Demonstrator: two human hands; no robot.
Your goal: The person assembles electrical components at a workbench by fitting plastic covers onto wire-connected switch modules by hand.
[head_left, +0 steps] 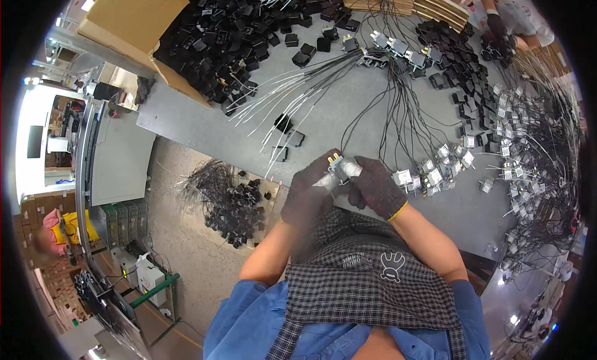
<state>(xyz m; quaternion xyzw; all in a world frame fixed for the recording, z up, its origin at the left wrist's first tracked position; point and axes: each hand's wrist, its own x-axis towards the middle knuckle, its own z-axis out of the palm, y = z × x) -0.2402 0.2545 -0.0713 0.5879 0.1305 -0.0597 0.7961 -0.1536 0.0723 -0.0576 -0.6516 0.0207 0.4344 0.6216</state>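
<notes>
My left hand (306, 192), in a dark knit glove, pinches a small grey plug insert (336, 163) with brass pins pointing up and away. My right hand (377, 184), gloved alike, closes on the same piece from the other side. Silvery tape wraps a fingertip on each hand. The hands meet at the table's near edge, just above the checked apron. Beyond them, several loose black plug housings (280, 153) lie on the grey table (367, 105). A bundle of black cords with bare silvery ends (292, 99) fans out toward me from a row of grey plugs (401, 49).
Black housings (217, 30) spill from an open cardboard box (134, 18) at the far left. More housings (457, 68) and many corded plugs (435, 170) cover the right side. On the floor at left sits a pile of black parts (233, 211). A co-worker's gloved hand (497, 40) is at the far right.
</notes>
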